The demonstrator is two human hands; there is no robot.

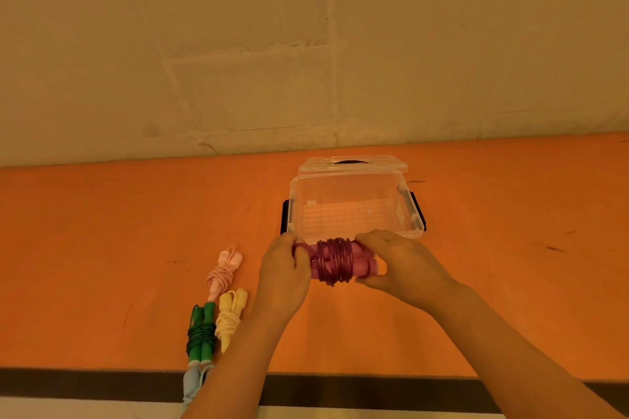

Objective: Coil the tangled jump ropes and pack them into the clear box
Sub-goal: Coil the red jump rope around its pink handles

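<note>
A magenta jump rope (335,262) with pink handles is wound into a tight bundle and held just in front of the clear box (354,180). My left hand (284,269) grips its left end, with a loop of cord over the fingers. My right hand (398,260) grips the right end of the handles. The box stands open and holds nothing, its lid lying behind it. To the left lie three coiled ropes: pale pink (224,270), yellow (231,316) and green (201,333).
A pale blue rope handle (191,384) pokes out at the table's near edge, partly hidden by my left forearm. The orange table (102,248) runs back to a plastered wall (306,44). Black latches sit on both sides of the box.
</note>
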